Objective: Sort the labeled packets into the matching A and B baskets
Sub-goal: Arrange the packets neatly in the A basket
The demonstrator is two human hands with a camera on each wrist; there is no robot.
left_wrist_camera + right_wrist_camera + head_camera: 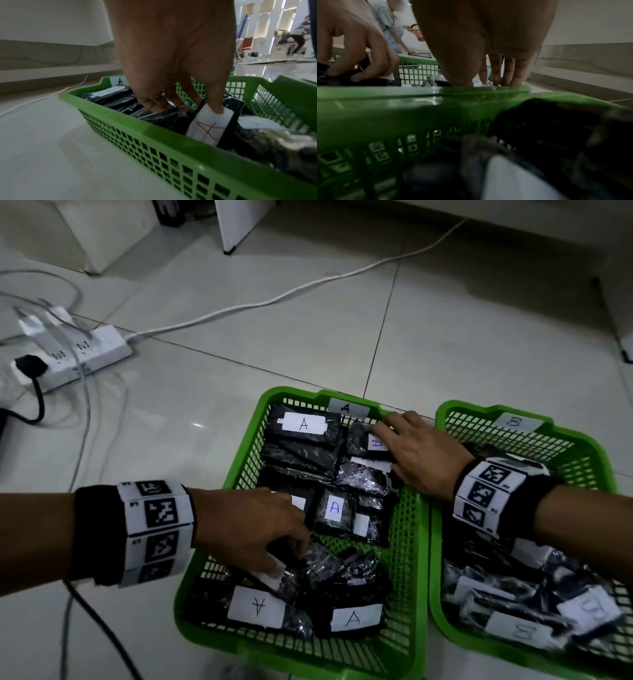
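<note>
Two green mesh baskets stand side by side on the floor: basket A (294, 392) on the left, basket B (472, 406) on the right. Basket A holds several black wrapped packets with white A labels (303, 424); basket B holds packets labeled B (589, 609). My left hand (291, 558) is inside basket A near its front left. It pinches a black packet with a red A on its label (207, 129), thumb on the label and fingers curled behind. My right hand (387, 446) reaches across into basket A's far right corner. Its straight fingers rest on an A packet (376, 444).
A white power strip (78, 354) with plugs and cables lies on the tiled floor at the left. A white cable (308, 285) runs across the floor behind the baskets. A black cable (102, 635) trails under my left forearm. Another person (390, 27) bends over in the background.
</note>
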